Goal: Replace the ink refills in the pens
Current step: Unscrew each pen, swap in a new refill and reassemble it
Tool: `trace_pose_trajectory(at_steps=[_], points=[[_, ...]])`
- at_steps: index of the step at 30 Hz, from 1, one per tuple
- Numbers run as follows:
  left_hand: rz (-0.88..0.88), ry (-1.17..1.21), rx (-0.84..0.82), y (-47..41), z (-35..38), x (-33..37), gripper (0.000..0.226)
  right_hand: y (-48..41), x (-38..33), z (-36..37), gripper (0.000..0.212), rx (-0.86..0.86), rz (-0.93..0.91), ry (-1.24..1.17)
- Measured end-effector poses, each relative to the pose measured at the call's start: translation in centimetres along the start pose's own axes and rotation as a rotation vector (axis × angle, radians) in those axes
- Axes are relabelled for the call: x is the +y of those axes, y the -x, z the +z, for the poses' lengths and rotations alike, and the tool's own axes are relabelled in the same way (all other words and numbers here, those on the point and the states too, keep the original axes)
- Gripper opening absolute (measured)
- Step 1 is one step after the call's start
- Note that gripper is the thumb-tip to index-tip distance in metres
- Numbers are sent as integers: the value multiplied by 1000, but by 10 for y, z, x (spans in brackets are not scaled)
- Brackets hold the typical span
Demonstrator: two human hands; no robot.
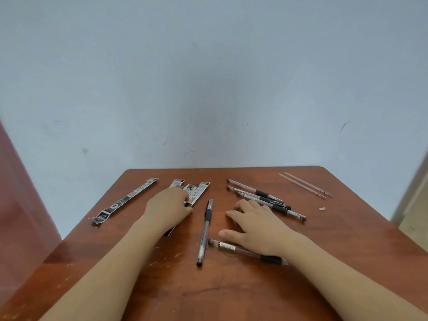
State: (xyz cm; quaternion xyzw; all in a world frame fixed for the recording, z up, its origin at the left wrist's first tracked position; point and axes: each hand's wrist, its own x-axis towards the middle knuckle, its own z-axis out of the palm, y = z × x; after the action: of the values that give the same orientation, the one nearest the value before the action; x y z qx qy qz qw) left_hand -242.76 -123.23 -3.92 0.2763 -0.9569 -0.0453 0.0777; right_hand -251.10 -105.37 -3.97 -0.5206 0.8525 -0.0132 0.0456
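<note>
Head view: we are looking down on a wooden table [231, 293]. We are resting our left hand [169, 207], fingers curled, on the refill packets [196, 193]; whether it is gripping one we cannot tell. We are laying our right hand [257, 225] flat, fingers spread, holding nothing, between a pile of pens [266, 198] and a nearer pen [243, 250]. Another pen [205, 230] is lying between our hands. Two bare refills [305, 185] are lying far right, an opened packet [125, 200] far left.

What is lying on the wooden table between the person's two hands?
In the head view, one clear-barrelled pen with a black grip lies lengthwise on the brown wooden table, between the left hand and the right hand, touching neither.
</note>
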Motion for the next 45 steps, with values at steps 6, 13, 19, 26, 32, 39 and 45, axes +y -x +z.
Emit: trace_pose_trajectory(at_steps=[6, 13, 19, 26, 32, 39, 45], points=[[-42, -52, 112, 2, 4, 4, 14, -1, -2, 1, 63, -4, 7, 14], [-6, 152, 430, 5, -6, 5, 21, -3, -2, 1, 61, 67, 33, -66], [323, 156, 759, 15, -11, 19, 13, -3, 2, -8, 57, 453, 147, -536], [494, 185, 762, 15, -8, 21, 26, -7, 12, -12, 43, 626, 256, -961], [627, 74, 815, 12, -6, 22, 23, -9, 16, -17, 18, 621, 303, -1449], [720, -53, 863, 10, 0, 23, 16, -6, 21, -20, 11, 598, 269, -1664], [657, -29, 839, 9, 2, 25, 29, -4, 23, -21, 14, 615, 206, -1669]])
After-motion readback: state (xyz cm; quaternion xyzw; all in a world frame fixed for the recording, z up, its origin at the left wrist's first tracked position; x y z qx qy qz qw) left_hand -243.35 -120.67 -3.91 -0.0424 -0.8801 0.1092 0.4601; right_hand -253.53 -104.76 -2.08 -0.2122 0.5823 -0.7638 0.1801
